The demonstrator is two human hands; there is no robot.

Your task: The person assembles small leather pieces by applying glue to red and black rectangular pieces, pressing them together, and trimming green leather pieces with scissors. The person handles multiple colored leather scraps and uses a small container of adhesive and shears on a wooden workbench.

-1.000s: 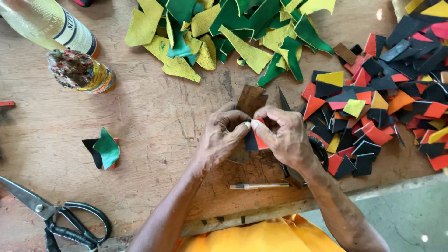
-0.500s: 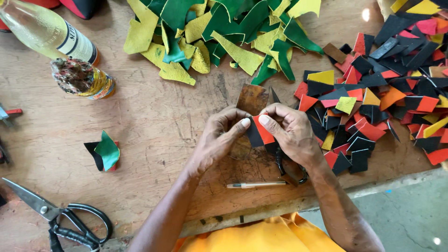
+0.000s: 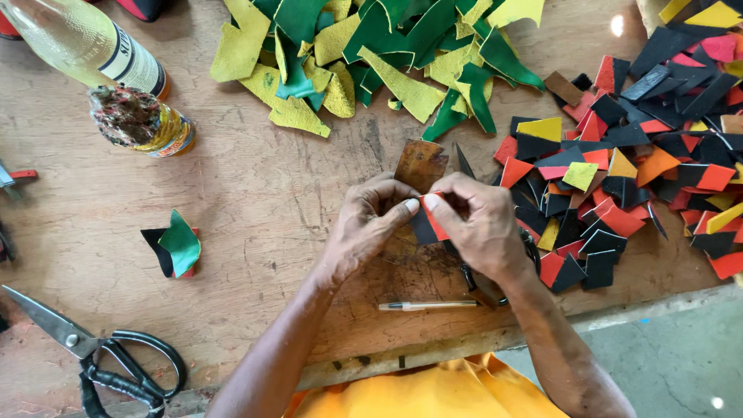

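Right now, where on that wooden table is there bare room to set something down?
Bare wood lies between the small bottle, the folded scrap and the hands, and between the scissors and the pen. It is crowded at the green-yellow pile and the red-black pile.

The bench (image 3: 255, 193) lies bare across its middle, from the small green-and-black scrap (image 3: 176, 246) to the two hands (image 3: 433, 220), giving open passage there. Toward the far edge a heap of green and yellow pieces (image 3: 371, 54) blocks the way; the right side is covered by red, black and orange pieces (image 3: 627, 155). Two bottles (image 3: 116, 85) stand at the far left corner. Scissors (image 3: 101, 356) lie at the near left corner, and a pen (image 3: 429, 306) lies along the near edge.
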